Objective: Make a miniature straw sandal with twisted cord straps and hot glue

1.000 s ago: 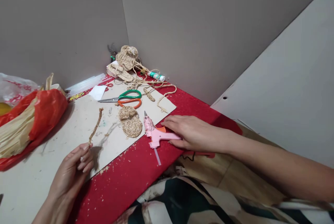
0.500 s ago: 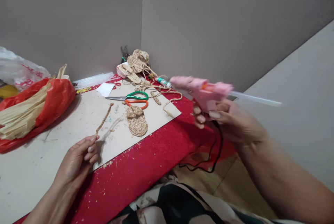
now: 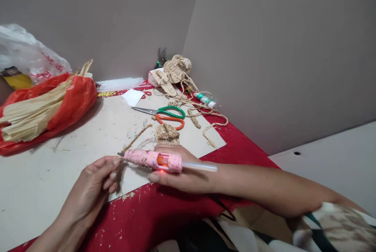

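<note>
Between its thumb and fingers, my left hand (image 3: pixel 98 179) pinches one end of a thin twisted straw cord (image 3: pixel 136 137), which points up and away over the white board. My right hand (image 3: pixel 182 177) is wrapped round a pink hot glue gun (image 3: pixel 143 159), and a clear glue stick (image 3: pixel 201 166) juts from its back. A small red light glows on the gun. Its dark nozzle is at the cord, close to my left fingertips; whether it touches is unclear. A woven straw sole-shaped piece (image 3: pixel 167 134) lies just beyond, partly hidden by my right hand.
Scissors with green and orange handles (image 3: pixel 172 113) lie on the white board (image 3: pixel 35 189). Behind them are a braided straw bundle (image 3: pixel 178 69), a glue tube (image 3: pixel 205 99) and pliers (image 3: pixel 161 57). A red bag of husks (image 3: pixel 82 95) stands left; clear glue sticks (image 3: pixel 120 84) lie at the back.
My right hand has brought the glue gun left and down from the right side to the cord. My left hand still holds the cord. The camera view has turned slightly left.
</note>
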Demonstrator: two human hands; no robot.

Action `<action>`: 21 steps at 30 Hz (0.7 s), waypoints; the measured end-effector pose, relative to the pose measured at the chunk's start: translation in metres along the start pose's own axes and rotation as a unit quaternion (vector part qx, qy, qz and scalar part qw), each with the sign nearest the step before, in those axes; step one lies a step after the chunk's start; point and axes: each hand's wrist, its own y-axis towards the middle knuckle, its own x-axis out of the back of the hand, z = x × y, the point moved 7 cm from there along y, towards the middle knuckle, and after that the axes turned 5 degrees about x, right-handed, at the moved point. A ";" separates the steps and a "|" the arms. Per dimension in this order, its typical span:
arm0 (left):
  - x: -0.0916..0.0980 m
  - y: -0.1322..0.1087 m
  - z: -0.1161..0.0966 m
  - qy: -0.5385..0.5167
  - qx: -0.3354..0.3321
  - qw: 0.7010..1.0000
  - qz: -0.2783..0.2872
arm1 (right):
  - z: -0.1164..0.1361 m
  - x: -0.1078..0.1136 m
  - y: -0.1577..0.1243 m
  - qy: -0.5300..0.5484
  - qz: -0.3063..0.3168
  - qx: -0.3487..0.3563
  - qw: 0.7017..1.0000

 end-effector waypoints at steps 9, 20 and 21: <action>0.007 0.001 0.014 0.048 0.076 0.996 -0.018 | -0.025 -0.009 -0.011 0.066 -0.035 0.036 0.997; 0.007 -0.003 0.014 0.091 0.120 0.988 -0.037 | -0.030 -0.017 -0.012 0.092 0.020 -0.004 0.996; 0.007 -0.003 0.014 0.090 0.117 0.988 -0.035 | -0.031 -0.018 -0.012 0.091 0.022 -0.013 0.996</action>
